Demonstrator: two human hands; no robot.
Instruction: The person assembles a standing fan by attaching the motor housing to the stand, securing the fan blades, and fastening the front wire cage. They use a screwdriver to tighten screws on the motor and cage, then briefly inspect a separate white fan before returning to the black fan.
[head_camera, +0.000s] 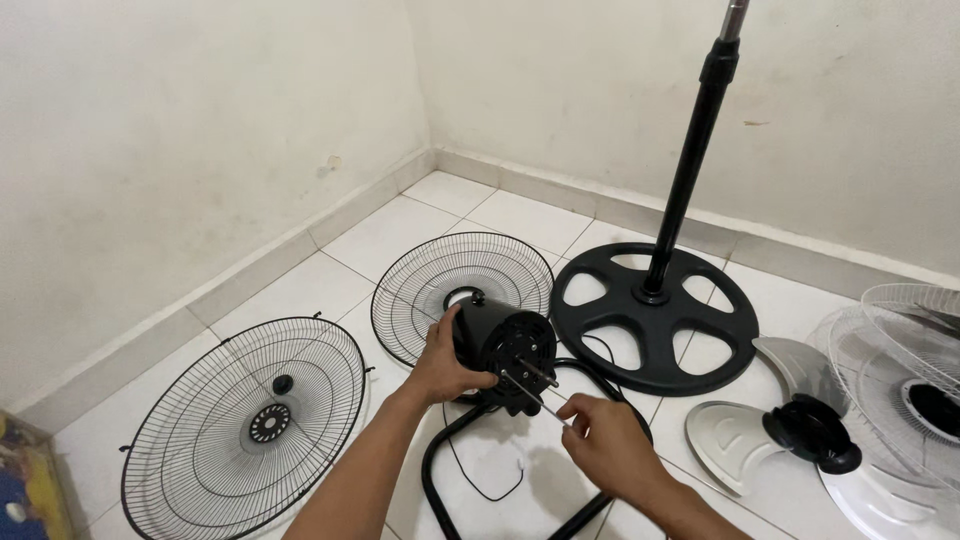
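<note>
Fig.: black cylindrical fan motor housing (498, 345), frame centre, on white tiled floor (395, 235).
L hand (447, 362) fingers clamped round housing; R hand (604, 436) fingertips pinched on thin steel shaft (534, 397). Prob. heavy, rigid, smooth; grip body, not shaft.

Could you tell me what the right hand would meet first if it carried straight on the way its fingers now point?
The right hand already pinches the tip of the metal shaft; straight on along it, it would likely meet the black motor housing that the left hand grips.

Left hand (447, 362) grips black fan motor (503, 345); right hand (600, 440) pinches its shaft (532, 394); grilles nearby.
</note>
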